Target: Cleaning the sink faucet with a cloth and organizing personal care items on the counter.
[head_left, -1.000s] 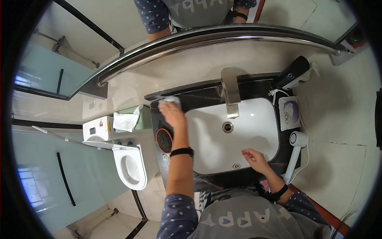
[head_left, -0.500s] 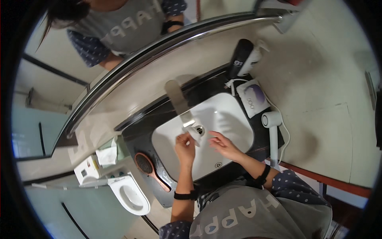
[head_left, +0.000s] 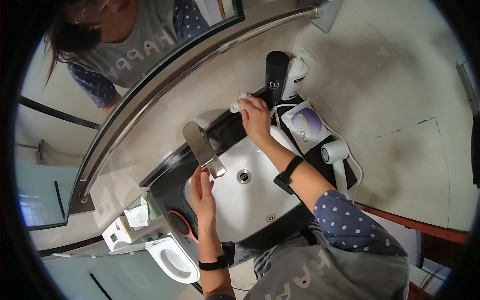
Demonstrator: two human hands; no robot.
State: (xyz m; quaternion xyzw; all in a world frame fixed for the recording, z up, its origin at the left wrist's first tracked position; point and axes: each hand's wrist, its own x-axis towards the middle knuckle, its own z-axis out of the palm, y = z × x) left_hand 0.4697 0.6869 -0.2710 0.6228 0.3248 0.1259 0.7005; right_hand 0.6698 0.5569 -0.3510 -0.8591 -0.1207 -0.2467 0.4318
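My right hand (head_left: 256, 119) reaches to the black ledge behind the white sink (head_left: 235, 220), its fingers closed on a crumpled white tissue (head_left: 239, 104) pressed there, left of the black bottle (head_left: 276, 75). Part of the tissue is hidden under the fingers. My left hand (head_left: 203, 200) is held over the sink's left side, just below the spout of the metal faucet (head_left: 199, 145). Its fingers are stretched out, with nothing in them.
Right of the sink are a white pump bottle (head_left: 295, 80), a white and purple soft pack (head_left: 306, 125) and a white hair dryer (head_left: 335, 152) with its cord. A hairbrush (head_left: 180, 223) lies on the left counter. A toilet (head_left: 175, 260) stands beyond; a rail (head_left: 200, 70) crosses below the mirror.
The tissue has passed from my left hand over the drain to my right hand, which has reached to the back ledge. My left hand has moved left, towards the faucet, and opened.
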